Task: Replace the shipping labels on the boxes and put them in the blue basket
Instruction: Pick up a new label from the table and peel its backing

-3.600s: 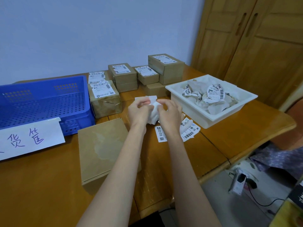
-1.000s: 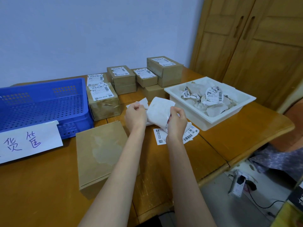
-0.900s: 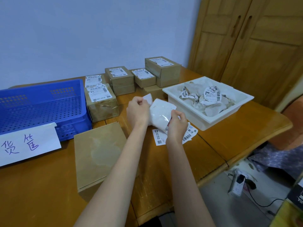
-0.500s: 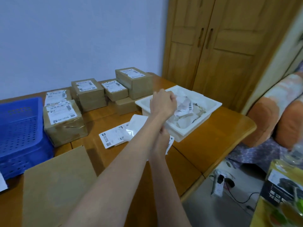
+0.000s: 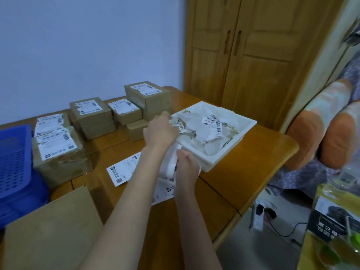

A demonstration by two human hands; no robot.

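Hidden, cropped & blurry bits, head cam

Blue basket [image 5: 13, 162] cut by left edge, only its right end shows. Plain box [image 5: 50, 234] nearest cam runs off bottom edge; left forearm covers its right corner. Left hand [image 5: 160, 131] over near-left rim of white tray [image 5: 224, 152]: fingertips hidden, can't tell if it holds anything. Right hand [image 5: 187, 168] grips white paper [image 5: 170, 160], thumb & fingertips mostly out of sight behind it. Loose label sheets [image 5: 121, 170] on table partly under both arms; print too small to read. Labels on far boxes [image 5: 148, 98] unreadable too. Yellow packet [image 5: 331, 227] at right edge blurred, cropped.
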